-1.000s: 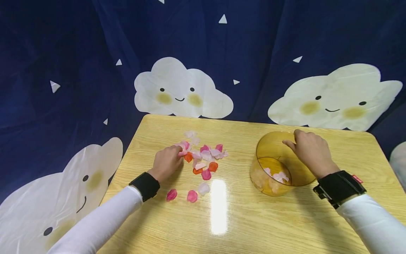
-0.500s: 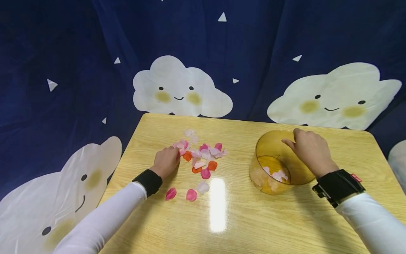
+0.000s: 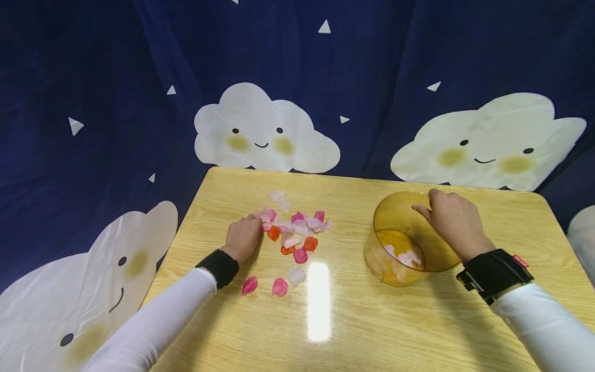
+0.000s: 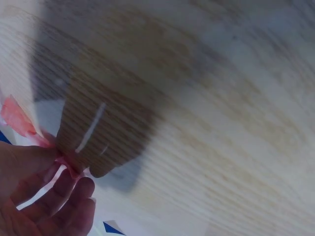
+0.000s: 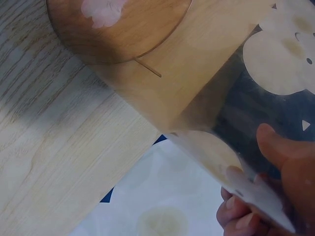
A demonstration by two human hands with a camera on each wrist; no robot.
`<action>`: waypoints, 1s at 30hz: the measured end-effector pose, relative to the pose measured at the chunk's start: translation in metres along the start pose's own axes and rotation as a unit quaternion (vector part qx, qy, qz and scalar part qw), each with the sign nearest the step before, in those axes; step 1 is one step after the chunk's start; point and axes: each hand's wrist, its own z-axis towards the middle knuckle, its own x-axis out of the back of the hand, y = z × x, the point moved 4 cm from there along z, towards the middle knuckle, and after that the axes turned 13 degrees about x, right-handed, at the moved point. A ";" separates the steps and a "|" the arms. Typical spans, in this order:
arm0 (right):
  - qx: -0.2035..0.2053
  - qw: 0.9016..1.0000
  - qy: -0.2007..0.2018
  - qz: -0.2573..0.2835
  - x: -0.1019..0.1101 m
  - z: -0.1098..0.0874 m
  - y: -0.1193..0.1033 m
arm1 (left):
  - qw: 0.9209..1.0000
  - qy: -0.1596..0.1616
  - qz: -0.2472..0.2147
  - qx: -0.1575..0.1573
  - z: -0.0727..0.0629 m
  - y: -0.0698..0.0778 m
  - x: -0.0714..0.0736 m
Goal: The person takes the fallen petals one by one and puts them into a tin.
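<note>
My left hand (image 3: 244,238) is at the left edge of a loose heap of artificial flower petals (image 3: 299,226) on the table. In the left wrist view its thumb and index finger pinch a pink petal (image 4: 72,168) close over the wood, and a coral petal (image 4: 17,117) lies beside them. On the right, my right hand (image 3: 456,222) grips the wall of a clear amber cylindrical container (image 3: 400,209) at its rim. Its thumb is on the inner side and its fingers curl round the outside. A few pale pink petals (image 3: 409,258) lie in the container.
Nearer me on the table (image 3: 381,330) lie two dark pink petals (image 3: 279,287) and a pale one (image 3: 296,276). Pale petals (image 3: 277,196) also sit behind the heap. A dark blue curtain (image 3: 367,62) with cloud prints hangs along the back edge.
My left hand has drawn back slightly to the left from the heap, then stays almost still. The right hand keeps its grip and the container stands where it was.
</note>
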 end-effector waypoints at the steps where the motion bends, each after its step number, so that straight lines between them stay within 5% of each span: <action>1: -0.001 1.000 0.000 0.000 0.000 0.000 0.000 | 1.000 0.003 -0.002 0.000 0.000 0.000 0.000; 10: -0.003 1.000 -0.004 0.001 0.000 0.000 0.000 | 0.999 0.021 -0.027 0.010 0.002 -0.005 0.008; 30: 0.000 1.000 -0.002 0.000 0.001 0.001 0.000 | 0.993 0.067 -0.100 0.021 0.004 -0.010 0.052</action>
